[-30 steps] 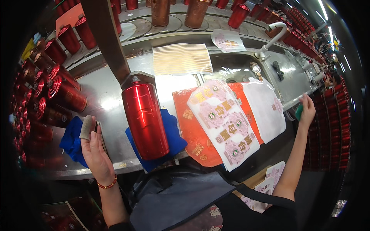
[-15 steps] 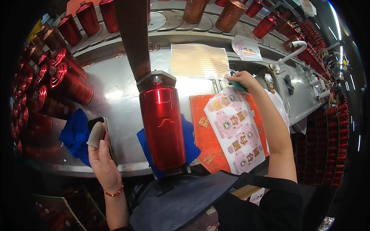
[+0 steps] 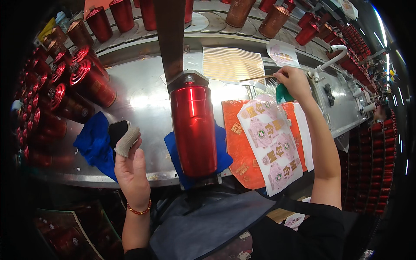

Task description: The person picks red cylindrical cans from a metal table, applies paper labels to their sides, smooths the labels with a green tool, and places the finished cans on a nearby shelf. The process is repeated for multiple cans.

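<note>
A glossy red bottle (image 3: 193,130) lies lengthwise in front of me, its neck against a metal holder (image 3: 197,76) and its body over a blue cloth (image 3: 223,151). To its left is my left hand (image 3: 133,184), palm up and empty, with a grey fabric finger cover (image 3: 127,142) on one finger. My right hand (image 3: 296,84) pinches a thin gold strip (image 3: 257,79) beside the gold-striped sheet (image 3: 233,63). A green flat piece (image 3: 284,94) also hangs from that hand. Below it, a white sheet of printed decals (image 3: 269,149) rests on an orange board (image 3: 240,141).
Red bottles (image 3: 93,86) crowd the left side, and more stand on the conveyor (image 3: 208,24) at the back. A phone (image 3: 118,130) lies by a crumpled blue cloth (image 3: 93,138). A white faucet (image 3: 318,71) rises at the right. A brown post (image 3: 171,39) stands behind the bottle.
My right hand has drawn back from the striped sheet's corner, and a gold strip now shows in its fingers. The whole view has shifted slightly; the left hand stays empty.
</note>
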A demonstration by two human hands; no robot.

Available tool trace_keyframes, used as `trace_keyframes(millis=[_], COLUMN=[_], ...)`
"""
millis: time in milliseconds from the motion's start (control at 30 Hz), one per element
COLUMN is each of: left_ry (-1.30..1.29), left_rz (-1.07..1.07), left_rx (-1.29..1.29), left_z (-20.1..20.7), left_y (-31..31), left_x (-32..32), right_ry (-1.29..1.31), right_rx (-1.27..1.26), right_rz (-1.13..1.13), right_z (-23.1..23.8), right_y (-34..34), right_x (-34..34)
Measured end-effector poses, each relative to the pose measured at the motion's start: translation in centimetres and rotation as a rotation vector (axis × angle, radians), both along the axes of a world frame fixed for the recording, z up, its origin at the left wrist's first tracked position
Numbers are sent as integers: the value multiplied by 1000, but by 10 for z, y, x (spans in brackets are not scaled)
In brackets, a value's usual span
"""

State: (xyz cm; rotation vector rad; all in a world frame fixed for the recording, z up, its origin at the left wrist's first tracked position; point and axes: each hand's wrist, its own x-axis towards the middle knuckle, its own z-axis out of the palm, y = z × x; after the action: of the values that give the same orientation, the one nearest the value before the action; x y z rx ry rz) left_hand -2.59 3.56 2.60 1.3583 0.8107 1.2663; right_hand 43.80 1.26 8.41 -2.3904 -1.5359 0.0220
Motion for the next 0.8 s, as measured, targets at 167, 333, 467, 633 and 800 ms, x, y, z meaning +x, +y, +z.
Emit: trace_keyframes(millis=[167, 333, 467, 633, 800], left_ry=[85, 124, -261, -122, 3], left_rz=[-243, -619, -1076, -1090, -824], left_rx=[178, 518, -167, -295, -293], left_z=[72, 118, 116, 108, 95], left_y=[12, 25, 7, 8, -1], left_x=[34, 100, 120, 90, 48], right_ry=[119, 153, 228, 382, 745], right_rx=[53, 56, 59, 129, 127], right_rz=[364, 761, 766, 710, 413], right_z=[87, 154, 180, 171, 135], right_y=[-23, -47, -70, -93, -132], right_x=[-89, -158, -169, -145, -119])
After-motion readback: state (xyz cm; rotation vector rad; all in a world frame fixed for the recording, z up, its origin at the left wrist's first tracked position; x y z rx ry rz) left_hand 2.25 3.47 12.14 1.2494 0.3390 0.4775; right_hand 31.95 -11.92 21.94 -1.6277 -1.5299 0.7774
